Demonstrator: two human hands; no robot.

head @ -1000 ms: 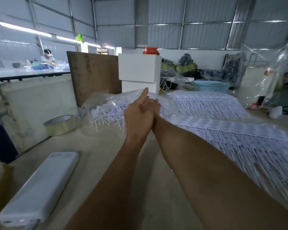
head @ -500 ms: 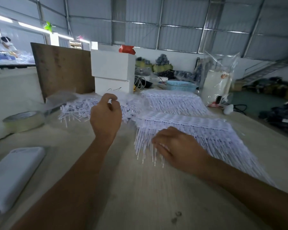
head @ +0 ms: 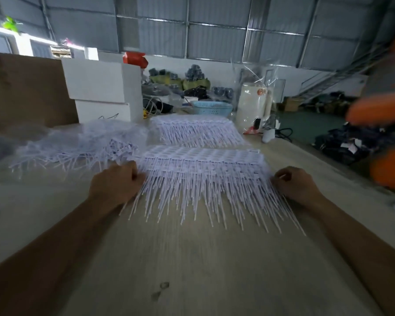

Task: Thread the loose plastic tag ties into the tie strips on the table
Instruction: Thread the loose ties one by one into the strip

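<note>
**Tie strips gripped at both ends on our table**

Tie strips (head: 203,163) lie stacked across the middle of the wooden table (head: 192,258), their white tails fanning toward us. We hold the near stack at both ends: our left hand (head: 115,183) curls its fingers onto the left edge, and our right hand (head: 293,184) curls onto the right edge, thumb and fingers pinched at the strip's corner. Loose plastic tag ties (head: 78,149) sit in a heap just left of the stack, partly inside a clear plastic bag (head: 21,137). A second stack of strips (head: 196,131) rests farther back, apart from the near one. Behind it we see white boxes (head: 101,87), a blue basket (head: 212,108) and a brown board (head: 25,90).
</note>
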